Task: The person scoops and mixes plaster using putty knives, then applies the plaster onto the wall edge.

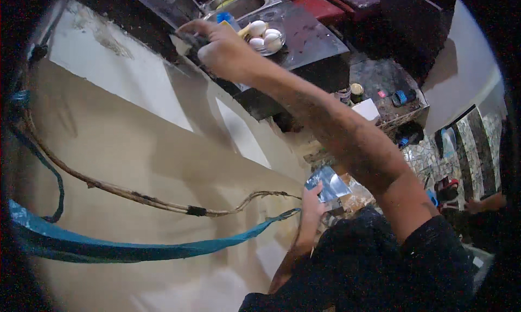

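Observation:
My right hand [225,48] reaches far out, its fingers closed on a small grey flat thing [189,39] pressed against the edge where the cream wall [135,149] meets the dark counter [312,38]. My left hand [312,203] stays low by my dark shirt and holds a shiny silver piece [327,184], like a metal sheet or foil; what it is exactly I cannot tell. A bowl of white eggs [266,38] sits on the counter just past my right hand.
A metal sink [239,2] lies behind the eggs. Two small cans [350,93], a white box [367,109] and a blue object [404,97] rest on a lower shelf. A frayed rope [135,195] and a blue strap [135,249] hang across the wall.

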`<action>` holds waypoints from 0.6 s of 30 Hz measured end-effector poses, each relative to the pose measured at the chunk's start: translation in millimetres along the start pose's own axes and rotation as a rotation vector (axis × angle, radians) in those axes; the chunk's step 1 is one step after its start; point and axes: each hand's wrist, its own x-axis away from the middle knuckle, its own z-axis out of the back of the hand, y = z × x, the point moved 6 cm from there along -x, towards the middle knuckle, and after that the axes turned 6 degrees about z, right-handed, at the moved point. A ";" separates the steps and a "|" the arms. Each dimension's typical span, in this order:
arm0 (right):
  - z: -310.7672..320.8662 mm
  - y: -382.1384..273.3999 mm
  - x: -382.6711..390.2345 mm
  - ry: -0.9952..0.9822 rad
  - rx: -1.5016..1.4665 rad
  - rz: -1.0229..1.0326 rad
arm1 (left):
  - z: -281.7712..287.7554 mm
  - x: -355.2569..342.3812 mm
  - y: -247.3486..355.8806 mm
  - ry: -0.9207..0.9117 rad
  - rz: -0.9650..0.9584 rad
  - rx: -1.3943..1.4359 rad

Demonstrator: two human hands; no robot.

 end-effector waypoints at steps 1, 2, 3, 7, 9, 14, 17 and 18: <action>-3.1 9.2 1.3 0.043 0.044 0.042 | 8.3 -0.9 -3.5 0.013 -0.002 -0.010; -13.1 3.3 -0.3 0.072 0.083 0.097 | 21.4 1.0 0.0 0.117 -0.080 -0.081; -23.8 -1.5 -0.8 0.070 0.084 0.115 | 30.2 5.4 0.0 0.107 -0.095 -0.082; -39.2 -0.6 15.9 0.145 0.161 0.111 | 22.5 21.0 7.5 0.075 -0.026 -0.020; -45.7 -2.6 23.8 0.196 0.245 0.163 | 28.4 28.8 6.4 0.261 0.034 -0.100; -54.4 -9.6 28.4 0.114 0.406 0.075 | 17.9 27.2 7.7 0.079 -0.034 -0.277; -56.9 -12.4 31.8 0.127 0.430 0.025 | 24.4 19.9 -0.8 0.030 0.015 -0.181; -56.3 -15.0 34.5 0.135 0.436 0.032 | 25.8 17.6 -2.4 0.024 0.023 -0.177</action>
